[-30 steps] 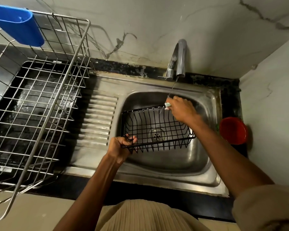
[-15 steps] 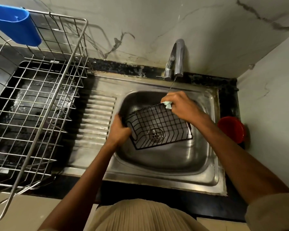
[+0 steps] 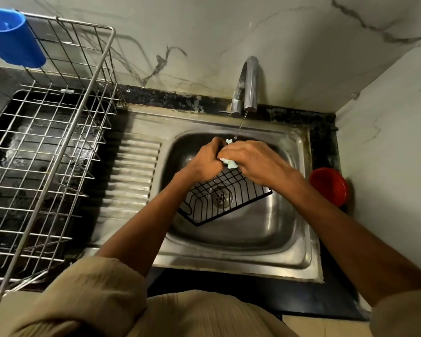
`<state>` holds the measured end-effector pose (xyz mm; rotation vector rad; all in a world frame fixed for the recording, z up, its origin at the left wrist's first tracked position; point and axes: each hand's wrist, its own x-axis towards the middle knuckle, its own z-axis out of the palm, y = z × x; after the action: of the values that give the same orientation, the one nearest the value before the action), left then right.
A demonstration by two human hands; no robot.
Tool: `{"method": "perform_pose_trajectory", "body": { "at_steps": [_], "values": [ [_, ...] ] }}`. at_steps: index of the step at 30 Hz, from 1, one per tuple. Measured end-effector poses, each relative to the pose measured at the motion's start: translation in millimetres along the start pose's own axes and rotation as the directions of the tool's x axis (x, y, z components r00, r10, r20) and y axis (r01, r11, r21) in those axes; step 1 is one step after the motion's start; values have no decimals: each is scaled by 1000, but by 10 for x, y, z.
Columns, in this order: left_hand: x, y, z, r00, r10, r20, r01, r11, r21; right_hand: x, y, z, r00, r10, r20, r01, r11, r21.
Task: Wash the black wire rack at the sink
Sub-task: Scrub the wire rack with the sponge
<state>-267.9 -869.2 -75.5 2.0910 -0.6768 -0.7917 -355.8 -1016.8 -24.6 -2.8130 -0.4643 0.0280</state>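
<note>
Hands over sink (image 3: 289, 259): my left hand (image 3: 202, 164) grasps the black wire rack (image 3: 226, 198); my right hand (image 3: 255, 161) clenches a pale cloth (image 3: 231, 163).

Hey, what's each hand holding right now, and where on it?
The left hand grips the black wire rack at its far upper edge, tilted over the sink. The right hand pinches a pale scrubbing cloth against that same edge.

Steel dish rack (image 3: 46, 147) left of the drainboard, blue cup (image 3: 10, 42) hung on it, red bowl (image 3: 328, 186) at right
</note>
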Motion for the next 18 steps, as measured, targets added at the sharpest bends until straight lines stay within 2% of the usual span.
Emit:
{"method": "perform_pose_trajectory", "body": {
  "at_steps": [4, 8, 10, 13, 16, 18],
  "values": [
    [-61, 57, 86, 992, 17, -125, -11, 999, 47, -81, -45, 207, 996, 76, -43, -79, 994, -80],
    [-83, 31, 88, 991, 11, -135, -2, 998, 65, -105, -180, 150, 997, 63, -47, -68, 993, -97],
    [-110, 21, 97, 993, -4, -121, 11, 999, 51, -53, -171, 25, 992, 122, -31, -121, 992, 19],
    [-144, 45, 132, 997, 5, -75, 1, 997, 78, 20, 10, -76, 959, 283, 13, -279, 932, 231],
    [-147, 47, 141, 997, 24, -80, -18, 997, 75, 31, 183, 11, 906, 407, 119, -415, 795, 443],
    [-155, 21, 112, 993, 11, -121, -6, 999, 45, -37, 142, 122, 870, 472, 143, -468, 698, 542]
  ]
}}
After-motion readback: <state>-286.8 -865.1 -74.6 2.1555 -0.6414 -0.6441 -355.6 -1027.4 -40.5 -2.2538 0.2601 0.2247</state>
